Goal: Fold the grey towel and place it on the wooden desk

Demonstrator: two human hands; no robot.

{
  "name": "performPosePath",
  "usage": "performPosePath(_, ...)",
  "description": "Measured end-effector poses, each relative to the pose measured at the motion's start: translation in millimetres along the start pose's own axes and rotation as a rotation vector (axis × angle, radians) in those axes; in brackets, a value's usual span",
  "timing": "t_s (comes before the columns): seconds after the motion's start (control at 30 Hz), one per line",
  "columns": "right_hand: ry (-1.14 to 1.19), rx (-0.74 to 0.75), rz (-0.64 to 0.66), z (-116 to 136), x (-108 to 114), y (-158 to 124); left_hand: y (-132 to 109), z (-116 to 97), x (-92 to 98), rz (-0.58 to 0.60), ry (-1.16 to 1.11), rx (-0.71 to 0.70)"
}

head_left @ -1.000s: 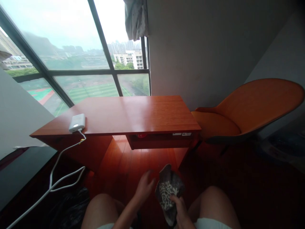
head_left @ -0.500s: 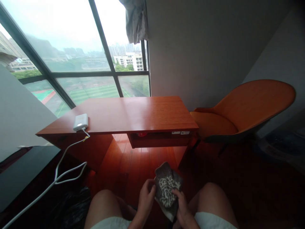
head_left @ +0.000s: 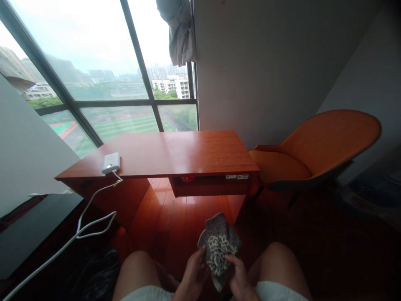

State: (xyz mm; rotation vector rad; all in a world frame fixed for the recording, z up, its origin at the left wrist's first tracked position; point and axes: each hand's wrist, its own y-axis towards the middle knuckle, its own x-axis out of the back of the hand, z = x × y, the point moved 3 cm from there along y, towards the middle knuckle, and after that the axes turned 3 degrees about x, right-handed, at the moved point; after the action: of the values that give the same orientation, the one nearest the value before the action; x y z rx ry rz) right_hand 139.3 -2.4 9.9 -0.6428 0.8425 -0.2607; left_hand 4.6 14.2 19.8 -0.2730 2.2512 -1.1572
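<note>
Desk (head_left: 188,152) of red-brown wood spans the centre, with an orange chair (head_left: 328,142) at three o'clock. Beneath the desktop runs an open shelf (head_left: 209,190). A black bag (head_left: 98,267) lies at eight o'clock, its contents too dark to tell. The grey cloth (head_left: 219,251) with cream squiggles is at six o'clock, between the knees (head_left: 140,271). Clear of it a second earlier, the left hand (head_left: 194,271) now clamps its eight-o'clock edge, thumb in front, other fingers partly hidden. The right hand (head_left: 239,276) pinches the four-o'clock side as before, thumb on the pattern. A white device (head_left: 111,162) sits at nine o'clock. Inside the shelf, something red (head_left: 188,178) shows toward seven, two white pieces (head_left: 231,177) toward four.
</note>
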Motion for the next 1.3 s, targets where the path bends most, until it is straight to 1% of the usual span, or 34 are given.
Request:
performPosePath(0.1, 0.024, 0.002, 0.037, 0, -2, -1, -3, -4, -6.7, 0.033, -0.077, -0.034)
performPosePath(0.27, 0.056, 0.013, 0.105, 0, -6, -5, -5, -11, -9.7, 0.022, -0.104, -0.169)
performPosePath(0.33, 0.089, -0.005, 0.122, -1, -8, -5, -4, -13, -9.8, 0.033, -0.125, -0.202)
performPosePath(0.47, 0.15, -0.085, 0.158, -4, -11, -5, -3, -17, -10.8, 0.036, -0.126, -0.248)
performPosePath(0.53, 0.128, -0.061, 0.152, -4, -11, -5, -3, -17, -12.7, 0.052, -0.102, -0.243)
performPosePath(0.67, 0.032, 0.034, 0.108, -4, -10, -5, -6, -17, -16.7, 0.089, -0.044, -0.262)
performPosePath(0.8, 0.0, 0.065, 0.154, -4, -12, -7, -5, -20, -16.9, 0.028, 0.004, -0.297)
performPosePath(0.9, 0.022, 0.06, 0.153, -5, -13, -6, -4, -23, -17.4, -0.022, 0.04, -0.33)
performPosePath(1.03, 0.007, 0.033, 0.158, -6, -17, -6, -8, -33, -21.0, -0.049, 0.104, -0.392)
performPosePath(1.1, -0.083, -0.008, 0.179, -5, -16, -6, -12, -43, -23.3, -0.039, 0.134, -0.416)
performPosePath(1.13, -0.165, -0.019, 0.198, -3, -15, -6, -15, -49, -24.4, -0.035, 0.156, -0.432)
performPosePath(1.2, -0.424, -0.002, 0.22, 5, -7, -2, -23, -63, -27.3, -0.026, 0.223, -0.471)
performPosePath(1.23, -0.59, 0.033, 0.217, 11, -3, 0, -27, -71, -29.5, -0.017, 0.266, -0.493)
performPosePath(1.3, -0.905, 0.151, 0.173, 31, 5, 7, -39, -88, -36.6, 0.021, 0.374, -0.534)
